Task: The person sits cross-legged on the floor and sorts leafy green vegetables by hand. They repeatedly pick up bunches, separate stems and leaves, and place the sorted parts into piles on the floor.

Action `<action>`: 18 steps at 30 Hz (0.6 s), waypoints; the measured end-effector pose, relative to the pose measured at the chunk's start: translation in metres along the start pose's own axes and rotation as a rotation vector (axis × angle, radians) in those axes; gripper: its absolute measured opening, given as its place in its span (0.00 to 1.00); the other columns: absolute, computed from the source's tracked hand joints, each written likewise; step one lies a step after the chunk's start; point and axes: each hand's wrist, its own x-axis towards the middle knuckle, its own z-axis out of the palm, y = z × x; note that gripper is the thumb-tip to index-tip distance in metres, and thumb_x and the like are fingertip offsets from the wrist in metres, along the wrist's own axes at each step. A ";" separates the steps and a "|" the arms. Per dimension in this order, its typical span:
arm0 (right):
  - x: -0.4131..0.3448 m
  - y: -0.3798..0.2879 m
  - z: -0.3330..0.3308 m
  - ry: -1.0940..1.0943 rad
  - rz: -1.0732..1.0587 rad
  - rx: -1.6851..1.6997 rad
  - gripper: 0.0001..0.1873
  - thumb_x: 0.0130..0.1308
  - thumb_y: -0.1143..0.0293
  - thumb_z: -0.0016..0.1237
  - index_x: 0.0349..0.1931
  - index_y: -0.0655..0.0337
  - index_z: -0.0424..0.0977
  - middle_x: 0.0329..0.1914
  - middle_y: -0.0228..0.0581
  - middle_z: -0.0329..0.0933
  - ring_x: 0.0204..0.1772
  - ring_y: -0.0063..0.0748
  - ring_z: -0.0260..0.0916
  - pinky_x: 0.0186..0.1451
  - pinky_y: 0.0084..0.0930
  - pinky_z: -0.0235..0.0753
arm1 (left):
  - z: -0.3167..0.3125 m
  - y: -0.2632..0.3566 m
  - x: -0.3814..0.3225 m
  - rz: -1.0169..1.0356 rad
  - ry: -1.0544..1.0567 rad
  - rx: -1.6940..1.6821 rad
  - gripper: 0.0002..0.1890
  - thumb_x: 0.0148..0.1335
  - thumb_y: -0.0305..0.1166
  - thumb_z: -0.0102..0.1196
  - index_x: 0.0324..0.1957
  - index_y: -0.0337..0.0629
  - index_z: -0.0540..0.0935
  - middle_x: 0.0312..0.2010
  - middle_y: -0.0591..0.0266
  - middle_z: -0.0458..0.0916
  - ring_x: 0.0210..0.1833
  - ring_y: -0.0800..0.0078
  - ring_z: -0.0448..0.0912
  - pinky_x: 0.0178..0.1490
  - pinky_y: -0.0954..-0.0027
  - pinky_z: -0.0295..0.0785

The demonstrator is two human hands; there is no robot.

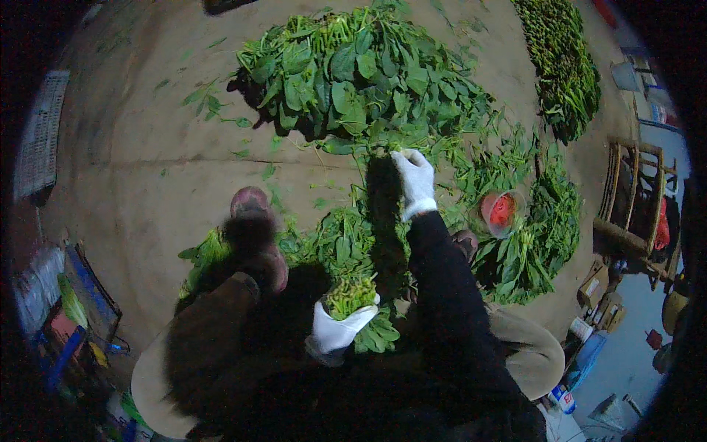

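My left hand (339, 329), in a white glove, is closed around a bundle of leafy green stems (351, 298), cut ends up, leaves hanging below. My right hand (415, 179), also gloved in white, reaches out to the near edge of the large heap of leafy greens (359, 83). Its fingertips are bent together at a stem or leaf; how firmly they hold it cannot be made out. Loose greens (342, 237) lie between my feet, below the right hand. A clear round tub with red ties or strips (502, 210) stands among greens to the right.
A long stack of bundled greens (569, 72) lies at the far right. Near it are a wooden chair or rack (632, 193) and cardboard boxes (596, 287). A pale plastic crate (44, 132) stands at the far left. My shoe (257, 221) rests on the brown ground sheet (149, 138).
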 end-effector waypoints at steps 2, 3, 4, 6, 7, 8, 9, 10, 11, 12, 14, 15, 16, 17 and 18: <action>-0.023 -0.017 -0.002 0.011 0.065 -0.040 0.06 0.59 0.75 0.56 0.35 0.65 0.76 0.31 0.24 0.74 0.34 0.15 0.65 0.37 0.16 0.66 | 0.001 0.001 -0.002 0.011 -0.026 0.108 0.16 0.52 0.15 0.62 0.44 0.31 0.80 0.40 0.58 0.84 0.44 0.73 0.81 0.52 0.72 0.75; -0.037 -0.026 -0.005 0.020 0.037 -0.094 0.06 0.59 0.75 0.56 0.36 0.65 0.76 0.31 0.24 0.74 0.35 0.15 0.66 0.38 0.15 0.66 | 0.003 0.001 -0.007 0.045 -0.060 0.162 0.16 0.52 0.15 0.62 0.45 0.31 0.80 0.41 0.58 0.83 0.44 0.73 0.81 0.53 0.72 0.74; -0.049 -0.038 -0.010 -0.006 -0.079 -0.197 0.09 0.58 0.72 0.56 0.37 0.65 0.76 0.30 0.29 0.75 0.33 0.19 0.68 0.42 0.18 0.70 | 0.007 0.002 -0.012 0.026 -0.049 0.130 0.19 0.52 0.17 0.63 0.48 0.31 0.78 0.45 0.58 0.83 0.46 0.74 0.80 0.54 0.73 0.73; -0.076 -0.061 -0.015 -0.080 -0.053 -0.147 0.08 0.58 0.74 0.56 0.37 0.65 0.75 0.30 0.27 0.74 0.33 0.16 0.67 0.39 0.16 0.69 | 0.010 0.008 -0.018 0.227 -0.102 0.275 0.21 0.52 0.17 0.63 0.50 0.31 0.76 0.50 0.56 0.80 0.50 0.73 0.79 0.56 0.72 0.72; -0.091 -0.074 -0.019 -0.108 0.041 -0.117 0.08 0.58 0.75 0.56 0.37 0.65 0.75 0.30 0.26 0.74 0.33 0.14 0.67 0.38 0.16 0.69 | 0.012 0.011 -0.023 0.314 -0.116 0.381 0.22 0.52 0.17 0.62 0.51 0.31 0.76 0.53 0.56 0.78 0.52 0.73 0.78 0.57 0.71 0.71; -0.106 -0.088 -0.022 -0.169 0.000 -0.097 0.07 0.59 0.75 0.55 0.37 0.65 0.75 0.30 0.26 0.74 0.33 0.14 0.66 0.38 0.15 0.69 | 0.013 0.015 -0.026 0.430 -0.128 0.447 0.22 0.50 0.17 0.62 0.50 0.31 0.76 0.56 0.53 0.74 0.57 0.69 0.74 0.60 0.69 0.68; -0.119 -0.103 -0.024 -0.207 -0.006 -0.100 0.06 0.59 0.76 0.55 0.37 0.64 0.74 0.30 0.25 0.73 0.33 0.13 0.66 0.38 0.14 0.68 | 0.014 0.020 -0.028 0.554 -0.138 0.530 0.23 0.48 0.17 0.62 0.49 0.32 0.76 0.60 0.51 0.70 0.61 0.65 0.70 0.62 0.68 0.65; -0.133 -0.116 -0.025 -0.244 -0.006 -0.101 0.06 0.60 0.76 0.54 0.36 0.64 0.74 0.30 0.24 0.73 0.33 0.12 0.66 0.38 0.14 0.68 | 0.014 0.025 -0.030 0.676 -0.143 0.616 0.23 0.46 0.17 0.62 0.49 0.32 0.77 0.64 0.49 0.65 0.65 0.62 0.66 0.65 0.66 0.62; -0.146 -0.129 -0.025 -0.299 0.019 0.041 0.06 0.60 0.78 0.53 0.38 0.64 0.74 0.32 0.24 0.74 0.35 0.12 0.66 0.39 0.13 0.68 | 0.014 0.029 -0.034 0.804 -0.147 0.707 0.23 0.45 0.18 0.62 0.48 0.33 0.77 0.67 0.46 0.61 0.69 0.58 0.62 0.67 0.64 0.59; -0.160 -0.140 -0.026 -0.335 0.043 0.084 0.07 0.60 0.79 0.52 0.39 0.64 0.74 0.34 0.24 0.75 0.36 0.12 0.67 0.41 0.13 0.68 | 0.013 0.032 -0.039 0.840 -0.154 0.752 0.22 0.44 0.20 0.64 0.45 0.34 0.77 0.67 0.44 0.60 0.70 0.55 0.61 0.67 0.63 0.59; -0.188 -0.155 -0.028 -0.442 0.049 0.147 0.09 0.60 0.80 0.52 0.42 0.63 0.74 0.38 0.26 0.76 0.40 0.14 0.69 0.46 0.15 0.69 | 0.013 0.037 -0.048 0.941 -0.183 0.828 0.20 0.44 0.23 0.64 0.43 0.36 0.78 0.68 0.41 0.58 0.70 0.51 0.60 0.68 0.61 0.58; -0.202 -0.160 -0.029 -0.526 0.013 0.182 0.10 0.60 0.80 0.52 0.43 0.63 0.73 0.40 0.27 0.77 0.42 0.15 0.70 0.49 0.16 0.69 | 0.013 0.038 -0.054 0.981 -0.165 0.887 0.20 0.44 0.24 0.64 0.43 0.37 0.78 0.67 0.40 0.59 0.69 0.50 0.62 0.66 0.62 0.61; -0.214 -0.162 -0.031 -0.526 0.075 0.176 0.11 0.60 0.80 0.52 0.43 0.63 0.73 0.42 0.28 0.77 0.45 0.17 0.71 0.52 0.19 0.69 | 0.011 0.039 -0.059 0.952 -0.160 0.898 0.20 0.44 0.25 0.65 0.43 0.38 0.78 0.67 0.40 0.59 0.67 0.50 0.65 0.64 0.62 0.63; -0.226 -0.163 -0.030 -0.543 0.056 0.209 0.11 0.60 0.79 0.52 0.44 0.63 0.73 0.43 0.29 0.77 0.46 0.18 0.71 0.53 0.19 0.69 | 0.010 0.038 -0.064 0.931 -0.154 0.911 0.20 0.44 0.25 0.65 0.43 0.39 0.78 0.66 0.40 0.60 0.64 0.50 0.68 0.62 0.63 0.66; -0.236 -0.164 -0.032 -0.540 0.045 0.221 0.12 0.61 0.79 0.52 0.45 0.64 0.73 0.44 0.29 0.77 0.46 0.18 0.71 0.53 0.19 0.69 | 0.007 0.037 -0.070 0.868 -0.143 0.931 0.21 0.44 0.26 0.65 0.44 0.40 0.78 0.65 0.39 0.61 0.57 0.51 0.75 0.57 0.64 0.70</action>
